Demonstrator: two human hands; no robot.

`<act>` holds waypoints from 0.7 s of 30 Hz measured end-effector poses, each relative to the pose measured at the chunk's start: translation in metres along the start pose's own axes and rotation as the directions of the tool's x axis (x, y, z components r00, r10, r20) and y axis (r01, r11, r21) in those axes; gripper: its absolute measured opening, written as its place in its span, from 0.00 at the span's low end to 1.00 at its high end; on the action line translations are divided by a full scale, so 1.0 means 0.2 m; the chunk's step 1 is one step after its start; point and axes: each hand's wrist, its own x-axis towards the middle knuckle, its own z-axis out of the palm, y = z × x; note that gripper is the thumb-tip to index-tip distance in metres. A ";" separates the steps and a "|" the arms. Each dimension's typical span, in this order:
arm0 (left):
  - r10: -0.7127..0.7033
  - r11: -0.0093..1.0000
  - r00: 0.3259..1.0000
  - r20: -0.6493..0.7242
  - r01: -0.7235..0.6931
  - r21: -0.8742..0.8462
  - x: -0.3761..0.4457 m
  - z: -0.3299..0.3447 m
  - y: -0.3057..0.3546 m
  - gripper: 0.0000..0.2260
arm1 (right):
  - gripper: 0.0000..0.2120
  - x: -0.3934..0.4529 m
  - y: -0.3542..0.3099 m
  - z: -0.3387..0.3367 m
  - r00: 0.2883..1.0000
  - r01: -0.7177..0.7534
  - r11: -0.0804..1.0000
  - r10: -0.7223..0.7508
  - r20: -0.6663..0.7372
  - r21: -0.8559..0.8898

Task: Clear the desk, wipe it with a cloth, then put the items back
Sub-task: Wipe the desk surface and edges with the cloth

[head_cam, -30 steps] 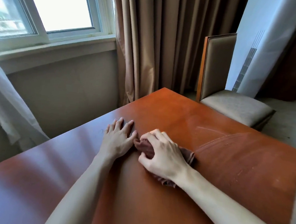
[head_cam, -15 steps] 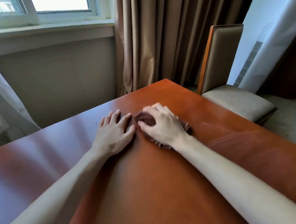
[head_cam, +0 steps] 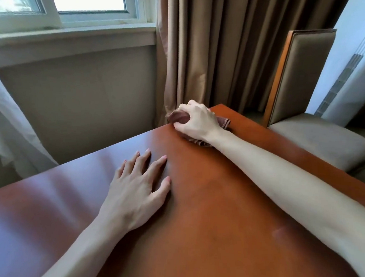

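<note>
At the far corner of the counter [head_cam: 226, 206], beside the curtain [head_cam: 216, 43], the right hand [head_cam: 197, 120] grips a reddish-brown cloth [head_cam: 178, 116], fingers curled over the bunched fabric and pressing it onto the wood; one edge pokes out toward the chair [head_cam: 320, 137], another under the wrist. The left hand [head_cam: 136, 191] lies flat on the counter nearer the body, fingers spread and holding nothing, well apart from the cloth. Soft, light and limp, the cloth should crumple and fold rather than slide as one piece, so a grip over its gathered middle with the palm bearing down seems best; pinching a loose corner would likely let the rest trail off the edge.
</note>
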 end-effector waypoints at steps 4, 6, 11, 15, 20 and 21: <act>-0.006 1.000 1.000 0.013 0.006 0.011 0.00 -0.01 0.01 0.35 | 0.17 0.00 0.20 -0.14 0.999 0.015 1.000 -0.016 0.049 0.027; 0.000 1.000 1.000 0.011 0.000 0.012 -0.01 -0.01 0.01 0.34 | 0.15 0.12 0.37 -0.19 0.943 -0.304 0.952 0.296 -0.151 -0.031; -0.008 1.000 1.000 0.005 0.008 0.026 0.00 0.00 0.00 0.33 | 0.13 0.23 0.32 -0.07 0.907 -0.381 0.920 0.351 -0.232 -0.097; -0.016 1.000 1.000 0.000 0.016 0.016 0.01 0.00 0.00 0.33 | 0.14 0.17 0.46 -0.23 0.967 -0.251 0.968 0.250 -0.048 -0.011; -0.018 1.000 1.000 -0.003 0.018 0.018 0.01 -0.01 0.01 0.34 | 0.16 0.25 0.44 -0.11 0.855 -0.464 0.877 0.406 -0.322 -0.126; -0.010 1.000 1.000 0.002 0.010 0.020 0.01 -0.01 0.01 0.34 | 0.15 0.25 0.37 -0.07 0.919 -0.340 0.928 0.292 -0.265 -0.154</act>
